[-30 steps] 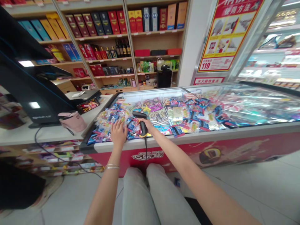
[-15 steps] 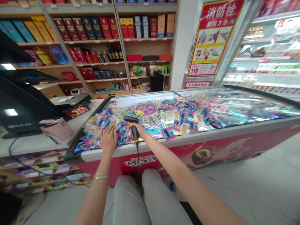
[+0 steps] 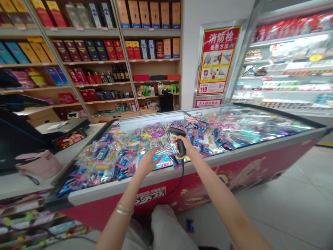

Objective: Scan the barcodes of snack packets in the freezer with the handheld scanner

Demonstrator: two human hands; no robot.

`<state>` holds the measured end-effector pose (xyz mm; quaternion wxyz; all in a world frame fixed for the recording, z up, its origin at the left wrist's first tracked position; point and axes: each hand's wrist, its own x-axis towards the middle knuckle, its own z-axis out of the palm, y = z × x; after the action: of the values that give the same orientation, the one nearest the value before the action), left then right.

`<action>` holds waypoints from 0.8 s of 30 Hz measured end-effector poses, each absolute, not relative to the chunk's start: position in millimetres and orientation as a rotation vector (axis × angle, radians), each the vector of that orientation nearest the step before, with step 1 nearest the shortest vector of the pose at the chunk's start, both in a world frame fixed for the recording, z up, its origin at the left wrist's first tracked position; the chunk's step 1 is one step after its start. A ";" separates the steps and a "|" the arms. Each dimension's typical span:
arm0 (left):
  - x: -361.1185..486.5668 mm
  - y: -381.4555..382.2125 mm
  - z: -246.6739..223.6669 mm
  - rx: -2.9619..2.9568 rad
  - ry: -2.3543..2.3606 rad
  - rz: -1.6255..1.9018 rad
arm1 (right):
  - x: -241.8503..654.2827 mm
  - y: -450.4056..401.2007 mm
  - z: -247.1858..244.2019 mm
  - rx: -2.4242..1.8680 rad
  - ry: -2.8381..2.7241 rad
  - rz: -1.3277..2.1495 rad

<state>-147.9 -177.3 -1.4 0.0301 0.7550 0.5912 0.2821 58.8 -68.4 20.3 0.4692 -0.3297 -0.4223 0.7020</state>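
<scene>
My right hand point(image 3: 186, 146) is wrapped round the grip of a black barcode scanner point(image 3: 181, 147), its cord hanging down over the freezer's front. To its left, my left hand point(image 3: 149, 161) hovers over the freezer's glass lid with fingers apart and nothing in them. A heap of small blue and clear snack packets point(image 3: 106, 156) lies on the lid at the left. More blue packets point(image 3: 205, 133) lie on the lid to the right of the scanner.
The chest freezer point(image 3: 208, 170) has a red front. On the counter point(image 3: 75, 149) at left are a pink bag point(image 3: 40, 165), a phone point(image 3: 70, 139) and a dark monitor point(image 3: 19, 135). A blue packet point(image 3: 190, 225) lies on the floor. Shelves with boxes stand behind.
My left hand has lifted off the left heap and moved right. The scanner, in my right hand, has also moved right. The view has turned and tilted up a little.
</scene>
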 end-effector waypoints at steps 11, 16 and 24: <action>-79.0 -146.8 -37.6 2.555 1.524 0.545 | 121.6 -79.7 -19.6 -0.727 -1.013 1.665; -91.8 -130.9 -30.0 2.311 1.489 0.788 | 117.7 -69.4 -12.9 -0.745 -1.025 1.687; -132.5 -31.5 -5.5 0.857 1.245 1.619 | 80.3 -19.5 17.0 -0.655 -1.137 1.671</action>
<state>-132.5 -31.5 -5.5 0.4469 0.3463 0.5027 0.6540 80.3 -19.5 17.0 0.4868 -0.2691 -0.4676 0.6870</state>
